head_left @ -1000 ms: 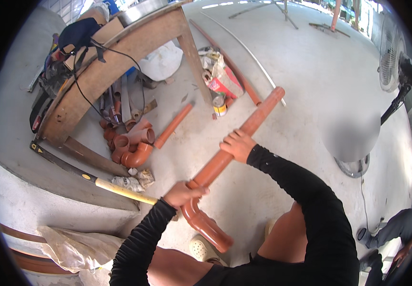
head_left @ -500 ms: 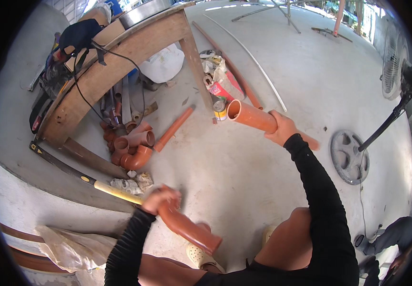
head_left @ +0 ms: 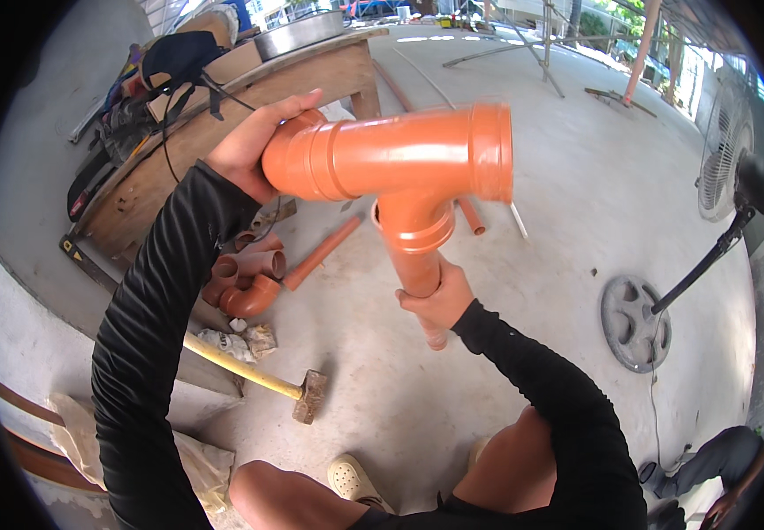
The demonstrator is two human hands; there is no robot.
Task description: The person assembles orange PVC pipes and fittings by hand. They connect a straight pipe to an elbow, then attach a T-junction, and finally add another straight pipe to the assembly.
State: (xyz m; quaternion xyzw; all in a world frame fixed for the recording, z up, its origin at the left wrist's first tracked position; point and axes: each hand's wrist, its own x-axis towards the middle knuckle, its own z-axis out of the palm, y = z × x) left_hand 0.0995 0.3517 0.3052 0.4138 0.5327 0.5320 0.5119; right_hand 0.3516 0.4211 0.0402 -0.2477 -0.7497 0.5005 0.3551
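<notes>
An orange plastic tee fitting (head_left: 404, 155) is held up in front of me, its wide socket to the right and its branch pointing down. My left hand (head_left: 254, 146) grips its rounded left end, thumb and fingers around it. Below, my right hand (head_left: 444, 296) is wrapped round an orange pipe (head_left: 417, 272). The pipe's open upper rim shows just left of the tee's branch, so the pipe stands behind the branch, not in it. Whether the two touch I cannot tell.
On the floor a sledgehammer (head_left: 308, 397) with a yellow handle lies front left. Several orange fittings (head_left: 254, 296) and a loose pipe (head_left: 322, 253) lie by the wooden table (head_left: 289, 79). A standing fan (head_left: 634, 322) is at right. A person's leg (head_left: 718, 459) shows lower right.
My left hand has raised the tee fitting from low near my knees to chest height. My right hand has brought the pipe left and down, turning it upright beneath the tee.
</notes>
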